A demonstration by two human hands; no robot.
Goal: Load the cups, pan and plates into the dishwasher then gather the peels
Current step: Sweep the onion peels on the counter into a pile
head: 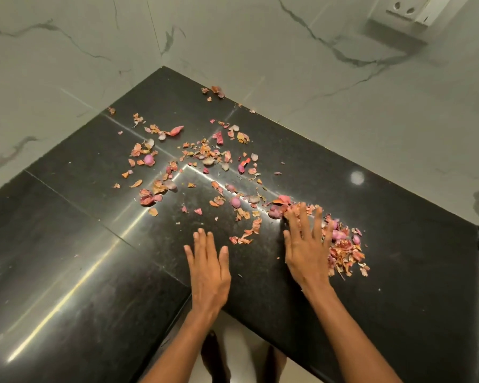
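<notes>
Our left hand (209,268) lies flat, fingers straight, on the black counter (100,272), holding nothing. Our right hand (306,248), fingers spread, presses against a heap of peels (346,251) just to its right. Beyond both hands more peels lie scattered toward the marble wall (302,78).

Two bare hands, the left hand (209,268) and the right hand (306,250), were over one black tabletop (94,272). Dozens of peels (202,156) lay scattered (too many to count), plus one denser pile (346,250).
</notes>
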